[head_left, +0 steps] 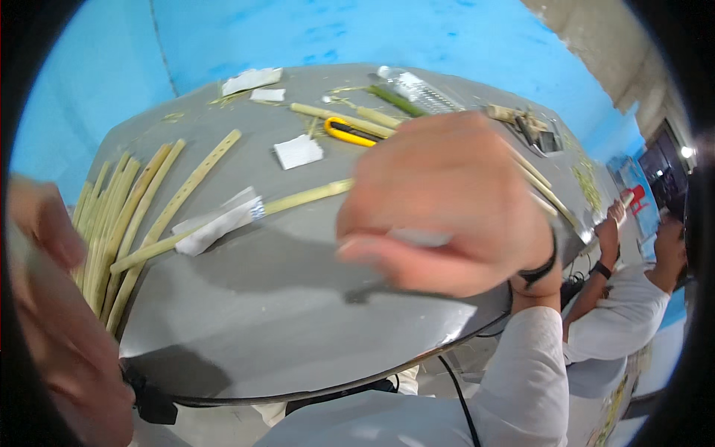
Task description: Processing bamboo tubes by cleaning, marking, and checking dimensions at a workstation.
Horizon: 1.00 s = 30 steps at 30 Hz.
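The right hand (pixel 447 208), blurred, fingers curled in, hovers over a curved grey table (pixel 261 298); whether it grasps anything I cannot tell. The left hand (pixel 56 298), cut by the picture's edge, has bent fingers; its grip is equally unclear. Between them, a pale green slender stick (pixel 305 196) lies across the table, partly wrapped in crumpled white paper (pixel 212 229) bearing small blue marks, illegible here. Its left end crosses a fan of pale sticks (pixel 139 194). Beyond lie a folded white paper square (pixel 299 152) and a yellow-and-black utility knife (pixel 350 132). Rightward sits a white-shirted co-worker (pixel 618 313).
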Tool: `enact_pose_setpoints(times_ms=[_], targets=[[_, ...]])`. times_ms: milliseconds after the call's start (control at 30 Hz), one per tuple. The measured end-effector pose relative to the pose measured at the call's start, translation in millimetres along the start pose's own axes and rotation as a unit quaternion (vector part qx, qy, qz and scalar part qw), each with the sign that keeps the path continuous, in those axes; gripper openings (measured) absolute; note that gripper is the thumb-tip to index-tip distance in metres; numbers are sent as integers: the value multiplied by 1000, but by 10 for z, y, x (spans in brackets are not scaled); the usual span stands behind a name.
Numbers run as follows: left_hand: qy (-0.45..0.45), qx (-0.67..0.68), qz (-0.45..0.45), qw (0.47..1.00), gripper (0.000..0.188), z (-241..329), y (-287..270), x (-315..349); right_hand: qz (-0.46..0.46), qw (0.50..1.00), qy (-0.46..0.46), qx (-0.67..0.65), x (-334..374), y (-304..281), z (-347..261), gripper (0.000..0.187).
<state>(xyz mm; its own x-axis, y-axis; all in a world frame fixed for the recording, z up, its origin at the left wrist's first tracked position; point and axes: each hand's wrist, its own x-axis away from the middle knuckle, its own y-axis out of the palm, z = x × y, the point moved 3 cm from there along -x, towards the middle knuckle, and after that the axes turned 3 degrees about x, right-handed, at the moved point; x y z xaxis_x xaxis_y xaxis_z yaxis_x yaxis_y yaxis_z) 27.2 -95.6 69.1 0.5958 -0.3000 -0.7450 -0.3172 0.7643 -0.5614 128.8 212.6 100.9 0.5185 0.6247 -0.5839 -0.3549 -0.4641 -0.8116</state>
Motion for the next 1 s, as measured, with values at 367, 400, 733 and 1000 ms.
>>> enact_pose_setpoints(times_ms=[367, 400, 733, 1000], targets=[[17, 171, -188, 967, 47, 875, 237, -237, -61, 996, 64, -23, 72, 358, -70, 18], [65, 237, -84, 966, 52, 936, 545, -317, -6, 999, 52, -6, 246, 362, 28, 19], [235, 227, -279, 903, 36, 684, 495, -400, 62, 994, 81, 26, 209, 2, 215, 20], [162, 201, -308, 916, 47, 624, -99, -396, 124, 976, 181, 18, 142, -342, -92, 29]])
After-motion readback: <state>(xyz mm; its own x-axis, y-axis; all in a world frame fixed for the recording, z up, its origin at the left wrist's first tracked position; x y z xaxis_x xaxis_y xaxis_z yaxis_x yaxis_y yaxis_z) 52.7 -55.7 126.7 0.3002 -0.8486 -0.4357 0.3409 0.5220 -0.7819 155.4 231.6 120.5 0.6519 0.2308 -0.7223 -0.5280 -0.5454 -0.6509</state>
